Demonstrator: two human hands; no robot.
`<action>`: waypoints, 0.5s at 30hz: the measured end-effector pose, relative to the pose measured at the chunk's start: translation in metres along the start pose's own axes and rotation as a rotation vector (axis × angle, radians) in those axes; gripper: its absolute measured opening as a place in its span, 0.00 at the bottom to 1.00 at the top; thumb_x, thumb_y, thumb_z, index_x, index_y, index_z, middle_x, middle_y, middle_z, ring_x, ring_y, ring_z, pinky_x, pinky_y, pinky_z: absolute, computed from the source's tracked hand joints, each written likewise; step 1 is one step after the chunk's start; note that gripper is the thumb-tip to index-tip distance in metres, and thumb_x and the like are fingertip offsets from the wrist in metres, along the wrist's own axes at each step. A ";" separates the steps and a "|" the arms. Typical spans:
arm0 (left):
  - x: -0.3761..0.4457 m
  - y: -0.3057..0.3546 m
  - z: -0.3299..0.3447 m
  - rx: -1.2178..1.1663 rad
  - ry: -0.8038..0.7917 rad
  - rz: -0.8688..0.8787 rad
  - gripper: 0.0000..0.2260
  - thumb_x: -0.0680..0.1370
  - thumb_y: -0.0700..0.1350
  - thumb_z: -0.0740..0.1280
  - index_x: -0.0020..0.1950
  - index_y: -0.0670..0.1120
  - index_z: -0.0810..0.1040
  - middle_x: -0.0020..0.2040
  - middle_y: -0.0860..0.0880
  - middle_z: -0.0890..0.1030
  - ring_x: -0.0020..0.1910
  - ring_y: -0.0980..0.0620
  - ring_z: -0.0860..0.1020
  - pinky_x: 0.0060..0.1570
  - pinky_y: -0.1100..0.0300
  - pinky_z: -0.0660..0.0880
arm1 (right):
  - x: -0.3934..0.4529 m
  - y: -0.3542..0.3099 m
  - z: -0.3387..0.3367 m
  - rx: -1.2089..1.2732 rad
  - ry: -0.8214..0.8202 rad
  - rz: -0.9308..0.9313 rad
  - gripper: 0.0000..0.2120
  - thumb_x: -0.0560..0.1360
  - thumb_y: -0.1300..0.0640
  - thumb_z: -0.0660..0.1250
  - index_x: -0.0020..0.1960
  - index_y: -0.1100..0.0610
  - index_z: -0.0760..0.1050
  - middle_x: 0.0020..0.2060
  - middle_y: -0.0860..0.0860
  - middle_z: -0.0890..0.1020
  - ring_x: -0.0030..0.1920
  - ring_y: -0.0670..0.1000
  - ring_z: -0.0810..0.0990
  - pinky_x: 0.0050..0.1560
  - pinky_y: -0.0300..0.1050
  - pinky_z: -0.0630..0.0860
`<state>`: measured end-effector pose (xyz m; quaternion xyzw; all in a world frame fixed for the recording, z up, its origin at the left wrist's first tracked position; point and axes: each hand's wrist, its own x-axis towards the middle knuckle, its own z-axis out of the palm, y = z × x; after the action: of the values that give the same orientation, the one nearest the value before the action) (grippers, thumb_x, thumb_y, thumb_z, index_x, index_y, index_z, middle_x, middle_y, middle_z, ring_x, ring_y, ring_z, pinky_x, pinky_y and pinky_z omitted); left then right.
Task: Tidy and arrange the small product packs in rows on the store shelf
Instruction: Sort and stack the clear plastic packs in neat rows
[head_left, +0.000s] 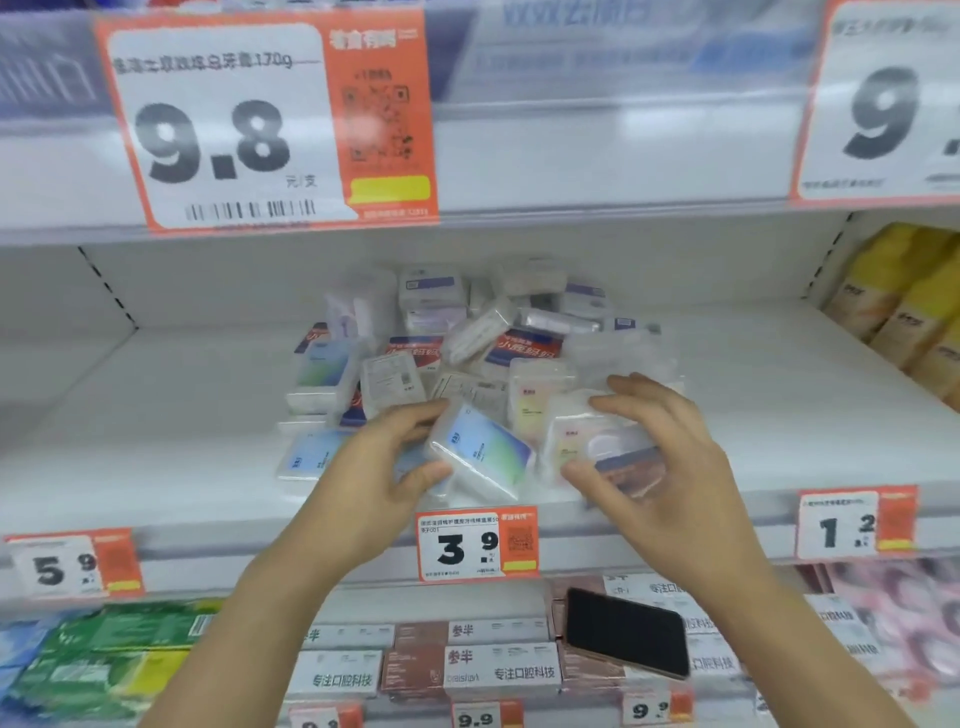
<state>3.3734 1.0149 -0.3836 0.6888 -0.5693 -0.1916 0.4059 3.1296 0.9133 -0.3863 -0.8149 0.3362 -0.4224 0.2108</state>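
A jumbled heap of small clear product packs (467, 343) lies in the middle of the white shelf (182, 441). My left hand (379, 467) grips a clear pack with a blue-green label (480, 452) at the front of the heap, thumb below and fingers above. My right hand (670, 457) holds a clear pack with a brown label (623, 462) beside it, near the shelf's front edge. Several packs lie flat at the left of the heap, others tilt on top of one another.
Yellow packages (904, 306) stand at the shelf's right end. Price tags 5.9, 3.9 (475, 543) and 1.2 hang along the front rail. A dark phone (626, 631) lies on boxed goods on the shelf below. The upper shelf edge with a 9.8 tag (249, 124) overhangs.
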 end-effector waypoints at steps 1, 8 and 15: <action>-0.001 0.001 0.001 0.042 0.001 0.020 0.24 0.75 0.41 0.71 0.69 0.55 0.72 0.64 0.59 0.76 0.64 0.61 0.74 0.66 0.54 0.71 | 0.000 0.000 0.002 0.008 -0.028 0.003 0.26 0.67 0.49 0.79 0.63 0.49 0.77 0.68 0.46 0.74 0.74 0.44 0.66 0.69 0.28 0.61; 0.003 0.027 0.006 0.144 0.205 0.152 0.23 0.74 0.50 0.64 0.70 0.56 0.68 0.66 0.59 0.71 0.67 0.62 0.68 0.62 0.73 0.62 | 0.001 0.000 0.005 0.085 -0.210 -0.095 0.36 0.71 0.62 0.77 0.74 0.45 0.68 0.75 0.41 0.66 0.76 0.41 0.62 0.71 0.33 0.64; 0.022 0.030 0.030 0.252 0.002 0.256 0.23 0.81 0.53 0.61 0.76 0.58 0.61 0.73 0.56 0.68 0.73 0.59 0.63 0.71 0.54 0.64 | -0.001 -0.004 -0.019 0.194 0.164 -0.025 0.21 0.67 0.57 0.79 0.58 0.49 0.79 0.52 0.42 0.82 0.52 0.43 0.83 0.48 0.34 0.80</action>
<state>3.3386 0.9831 -0.3736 0.6562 -0.6715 -0.0645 0.3381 3.1155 0.9156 -0.3735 -0.7577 0.2998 -0.5205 0.2551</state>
